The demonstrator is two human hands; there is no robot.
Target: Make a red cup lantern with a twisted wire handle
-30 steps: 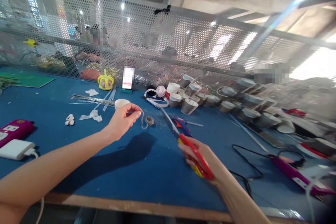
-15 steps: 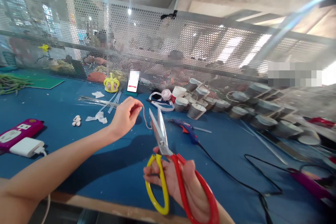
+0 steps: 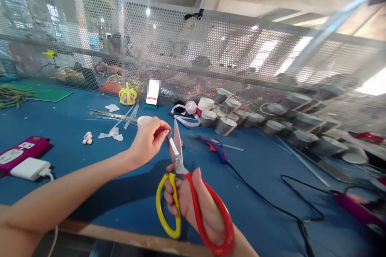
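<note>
My right hand is wrapped round a large pair of scissors with one red and one yellow handle. Their blades are apart and point away from me, the left tip close to my left fingers. Thumb and fingers of my left hand pinch a thin cord, of which only a dark bit shows between the fingertips and the blade; whether the blade touches it I cannot tell. Behind that hand, the white top of a round object peeks out, partly hidden.
A blue glue gun with a black cable lies to the right. Several grey pots stand along the mesh screen. Further left are a phone, a yellow crown-shaped item, thin wires and a purple power strip.
The scissors have moved left, up to my left fingers, with their blades further apart. My left hand has shifted slightly right and down. The cord that hung from it is now mostly out of sight.
</note>
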